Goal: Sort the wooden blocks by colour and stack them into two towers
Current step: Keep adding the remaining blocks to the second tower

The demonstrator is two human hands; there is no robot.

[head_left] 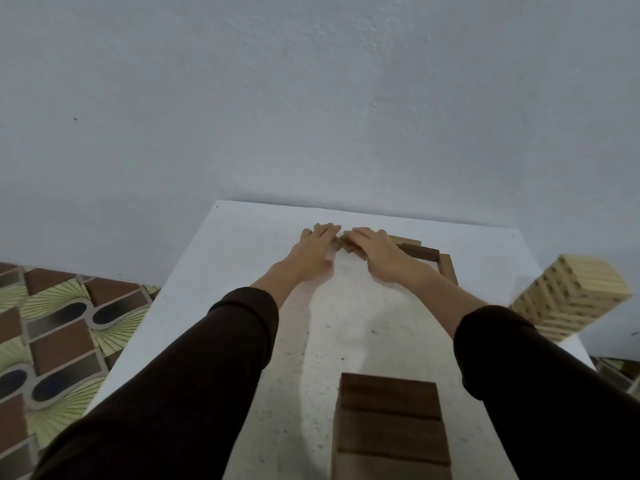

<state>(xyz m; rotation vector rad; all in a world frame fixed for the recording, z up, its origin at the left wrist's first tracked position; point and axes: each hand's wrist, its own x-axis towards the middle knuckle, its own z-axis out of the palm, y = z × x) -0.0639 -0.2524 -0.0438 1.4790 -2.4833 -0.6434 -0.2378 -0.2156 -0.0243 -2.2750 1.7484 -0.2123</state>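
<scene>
Nearest, 6 o'clock on white tabletop: squared tower of dark brown wooden blocks. 3 o'clock, at table edge: taller tower of pale wooden blocks. 12 o'clock, near far edge: left hand, fingers straight, laid flat, nothing pinched. Just beside, fingertips nearly meeting: right hand over small loose blocks; gripping or merely resting, cannot tell. 1 o'clock, past right wrist: loose dark brown wooden bars, one pale wooden bar. 9 o'clock, beyond table: brown-and-green patterned floor.
</scene>
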